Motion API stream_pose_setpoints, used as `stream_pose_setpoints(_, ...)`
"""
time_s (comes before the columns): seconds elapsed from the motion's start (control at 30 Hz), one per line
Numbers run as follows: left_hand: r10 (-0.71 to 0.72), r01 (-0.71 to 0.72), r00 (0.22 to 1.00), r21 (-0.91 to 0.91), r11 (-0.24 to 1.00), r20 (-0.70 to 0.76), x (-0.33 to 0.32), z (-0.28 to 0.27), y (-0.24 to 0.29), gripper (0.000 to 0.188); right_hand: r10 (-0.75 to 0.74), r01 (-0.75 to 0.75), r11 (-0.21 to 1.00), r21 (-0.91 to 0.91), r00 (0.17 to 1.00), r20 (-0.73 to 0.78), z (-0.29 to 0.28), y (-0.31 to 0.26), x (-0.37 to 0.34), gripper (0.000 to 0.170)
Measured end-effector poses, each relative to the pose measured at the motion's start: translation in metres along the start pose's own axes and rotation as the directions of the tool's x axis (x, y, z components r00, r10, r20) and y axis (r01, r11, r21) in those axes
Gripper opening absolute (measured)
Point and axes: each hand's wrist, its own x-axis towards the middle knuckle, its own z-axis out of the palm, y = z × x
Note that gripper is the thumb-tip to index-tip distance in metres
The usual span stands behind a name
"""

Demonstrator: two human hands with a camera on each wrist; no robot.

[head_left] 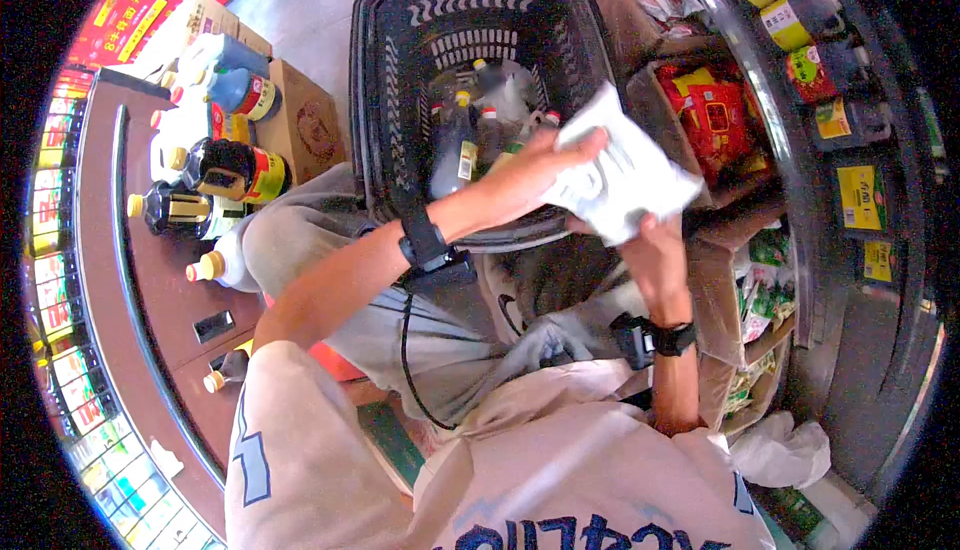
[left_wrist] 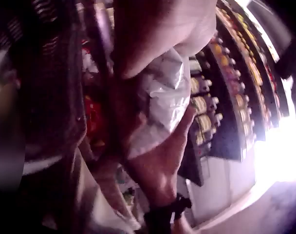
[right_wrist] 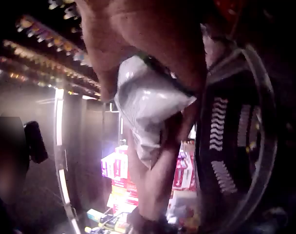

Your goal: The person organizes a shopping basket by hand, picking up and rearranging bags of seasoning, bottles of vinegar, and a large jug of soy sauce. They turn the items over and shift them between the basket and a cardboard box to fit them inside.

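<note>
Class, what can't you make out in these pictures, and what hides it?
- Print on the white packet: blurred, head view.
- Most fingers of the left hand: behind the packet, head view.
- Shirt lettering: cut by the bottom edge, head view.
- Base of the small bottle: behind the sleeve, head view.

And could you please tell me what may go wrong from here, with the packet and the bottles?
1. The white plastic packet, gripped by the left hand and right hand near the rim of the black basket, might slip and drop onto the bottles inside.
2. The pale bottle close beside the left knee could be knocked over if that leg shifts.
</note>
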Motion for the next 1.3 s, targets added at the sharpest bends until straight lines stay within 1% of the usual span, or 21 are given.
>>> stream_pose_setpoints(0.03,-0.011,0.021,0.998,0.178,0.984,-0.054,-0.002,0.002,-0.002,0.037,0.021,-0.021,0.999,0.036,1.000,0.000,0.006,0.005,-0.003,0.070)
stream_pose_setpoints(0.07,0.258,-0.235,0.966,0.449,0.862,0.010,-0.001,0.003,-0.002,0.035,0.000,0.004,0.996,0.084,0.999,-0.052,0.014,0.007,-0.009,0.062)
stream_pose_setpoints(0.1,0.431,-0.322,0.902,0.680,0.659,0.011,0.006,0.004,0.002,0.034,-0.001,0.004,1.000,0.026,0.993,-0.116,0.014,-0.009,-0.007,0.059)
stream_pose_setpoints(0.17,0.685,-0.276,0.718,0.954,0.119,0.122,0.003,-0.003,0.008,0.034,0.026,-0.046,0.996,-0.075,0.968,-0.248,0.021,-0.020,-0.009,0.055)
stream_pose_setpoints(0.23,0.517,-0.257,0.850,0.777,0.574,-0.100,-0.005,0.004,0.015,0.038,-0.070,0.029,0.992,-0.124,0.939,-0.338,0.030,-0.038,-0.004,0.041)
stream_pose_setpoints(0.3,0.442,-0.345,0.896,0.551,0.760,-0.048,-0.002,0.006,0.004,0.041,-0.143,0.019,0.964,-0.266,0.879,-0.455,0.032,-0.044,0.002,0.039)
stream_pose_setpoints(0.37,0.400,-0.387,0.911,0.557,0.735,0.106,-0.004,0.013,-0.003,0.052,-0.358,0.087,0.804,-0.588,0.860,-0.363,0.022,-0.031,0.004,0.039)
stream_pose_setpoints(0.43,0.325,-0.269,0.945,0.493,0.828,-0.029,-0.007,0.017,-0.008,0.057,-0.460,0.147,0.590,-0.794,0.869,-0.181,0.047,-0.032,-0.002,0.042)
stream_pose_setpoints(0.47,0.369,-0.286,0.926,0.497,0.819,-0.075,-0.007,0.017,-0.008,0.056,-0.315,0.164,0.777,-0.608,0.937,-0.149,0.077,-0.044,-0.007,0.048)
stream_pose_setpoints(0.5,0.414,-0.303,0.902,0.507,0.807,-0.120,-0.005,0.017,-0.007,0.055,-0.315,0.225,0.745,-0.628,0.948,-0.035,0.076,-0.023,-0.008,0.055)
stream_pose_setpoints(0.53,0.314,-0.212,0.928,0.409,0.888,-0.201,0.002,0.008,-0.009,0.048,-0.175,0.132,0.703,-0.699,0.985,0.011,0.079,-0.015,-0.013,0.061)
stream_pose_setpoints(0.57,0.289,-0.172,0.892,0.332,0.927,-0.347,0.003,0.001,-0.015,0.039,-0.330,0.312,0.495,-0.811,0.931,0.157,0.079,0.000,-0.014,0.066)
stream_pose_setpoints(0.7,0.224,-0.153,0.859,0.187,0.970,-0.459,0.008,-0.039,-0.026,0.024,-0.206,0.273,0.682,-0.678,0.962,0.181,0.082,-0.004,-0.011,0.056)
stream_pose_setpoints(0.77,0.123,-0.053,0.843,0.146,0.988,-0.524,0.022,-0.068,-0.035,0.025,-0.223,0.269,0.802,-0.533,0.963,0.149,0.069,0.001,-0.006,0.051)
stream_pose_setpoints(0.83,-0.045,0.148,0.900,0.205,0.968,-0.433,0.017,-0.079,-0.016,0.027,-0.265,0.282,0.754,-0.593,0.957,0.118,0.065,-0.010,-0.007,0.042)
stream_pose_setpoints(0.87,0.169,0.150,0.915,0.699,0.699,-0.366,0.028,-0.110,-0.025,0.028,-0.271,0.280,0.756,-0.591,0.957,0.106,0.059,-0.014,-0.007,0.041)
stream_pose_setpoints(0.9,0.319,0.114,0.931,0.971,0.208,-0.177,0.041,-0.136,-0.034,0.029,-0.281,0.275,0.757,-0.593,0.956,0.084,0.052,-0.018,-0.009,0.040)
stream_pose_setpoints(0.97,0.153,0.332,0.936,0.940,-0.083,-0.317,0.034,-0.120,-0.015,0.026,-0.315,0.254,0.722,-0.644,0.949,0.021,0.033,-0.027,-0.012,0.036)
stream_pose_setpoints(1.1,0.256,0.323,0.937,0.872,-0.367,-0.240,0.014,-0.124,-0.005,0.024,-0.375,0.174,0.663,-0.728,0.919,-0.122,-0.031,-0.040,-0.026,0.025)
stream_pose_setpoints(1.23,0.066,0.381,0.921,0.848,-0.367,-0.385,0.018,-0.135,-0.011,0.024,-0.451,-0.126,0.543,-0.830,0.790,-0.415,-0.145,-0.040,-0.053,0.019)
stream_pose_setpoints(1.3,0.012,0.396,0.903,0.823,-0.407,-0.429,0.019,-0.130,-0.014,0.025,-0.565,-0.248,0.268,-0.931,0.742,-0.360,-0.214,-0.040,-0.074,0.031)
